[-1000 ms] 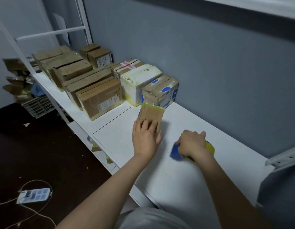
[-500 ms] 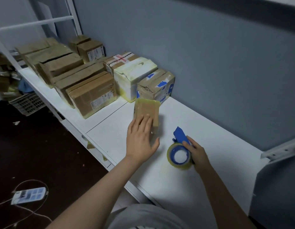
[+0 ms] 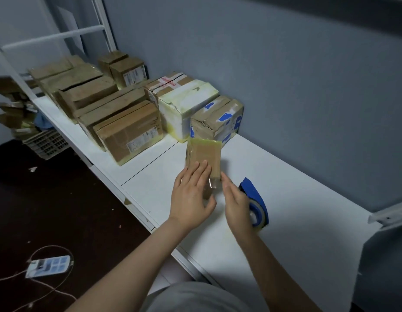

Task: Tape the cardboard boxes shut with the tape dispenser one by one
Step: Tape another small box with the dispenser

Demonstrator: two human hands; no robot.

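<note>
A small flat cardboard box (image 3: 204,154) wrapped in clear tape lies on the white table (image 3: 297,192). My left hand (image 3: 191,194) rests flat on the box's near end, fingers straight, thumb along the near edge. A loose end of clear tape (image 3: 212,183) hangs off the box's near right corner. My right hand (image 3: 237,204) is just right of that corner with straight fingers, holding nothing. The blue tape dispenser (image 3: 255,201) lies on the table behind my right hand, partly hidden by it.
Several taped cardboard boxes (image 3: 128,129) stand in rows along the table's left part, with a white box (image 3: 186,106) and a blue-taped box (image 3: 218,118) near the wall. A crate (image 3: 47,143) and a power strip (image 3: 49,265) are on the dark floor.
My right hand has let go of the tape dispenser, left it on the table and moved left to the box's near right corner. My left hand stays on the box.
</note>
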